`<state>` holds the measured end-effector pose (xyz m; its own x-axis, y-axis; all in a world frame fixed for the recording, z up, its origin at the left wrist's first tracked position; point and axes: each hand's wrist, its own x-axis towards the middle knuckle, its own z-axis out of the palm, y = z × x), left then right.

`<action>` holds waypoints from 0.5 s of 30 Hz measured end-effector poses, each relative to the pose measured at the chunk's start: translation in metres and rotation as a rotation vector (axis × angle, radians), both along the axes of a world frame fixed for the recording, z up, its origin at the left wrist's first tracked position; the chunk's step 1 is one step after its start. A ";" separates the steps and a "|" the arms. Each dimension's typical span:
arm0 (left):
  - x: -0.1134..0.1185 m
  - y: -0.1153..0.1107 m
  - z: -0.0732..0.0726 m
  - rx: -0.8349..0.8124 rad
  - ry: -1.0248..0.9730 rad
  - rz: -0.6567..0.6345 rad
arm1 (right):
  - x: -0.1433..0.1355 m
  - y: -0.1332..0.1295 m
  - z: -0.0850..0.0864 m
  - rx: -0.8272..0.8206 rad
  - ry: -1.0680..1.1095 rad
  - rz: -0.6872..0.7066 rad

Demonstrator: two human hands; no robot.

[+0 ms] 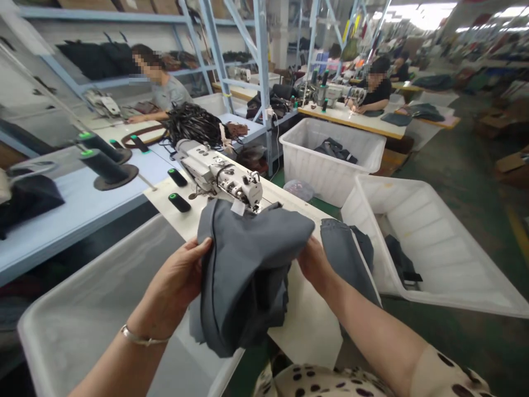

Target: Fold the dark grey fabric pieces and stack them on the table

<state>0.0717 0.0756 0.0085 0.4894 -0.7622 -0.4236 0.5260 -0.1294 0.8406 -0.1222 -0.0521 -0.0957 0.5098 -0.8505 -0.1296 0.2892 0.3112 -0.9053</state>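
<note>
A bunched piece of dark grey fabric (252, 242) with sewn seams hangs between my two hands, in front of the sewing machine. My left hand (182, 278) pinches its left edge, thumb on top and the other fingers partly behind the cloth. At its right side my right hand (312, 256) grips the edge, its fingertips hidden by the fabric. A small white tag (238, 207) shows at the top of the piece. Just beyond stands the white sewing machine (223, 175) on a pale tabletop (308, 309). More folded grey fabric (347, 253) lies to the right of my right hand.
Below my left arm is a white plastic bin (103, 292). Two more bins (330, 171) (430, 237) with dark pieces stand at the right. Black thread cones (105, 165) sit at the left. Two people (165, 88) (376, 88) work at machines farther off, beside blue shelving (243, 55).
</note>
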 end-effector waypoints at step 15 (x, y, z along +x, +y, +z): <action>-0.051 -0.031 0.018 0.011 -0.171 0.094 | -0.013 0.005 -0.001 0.439 -0.374 0.194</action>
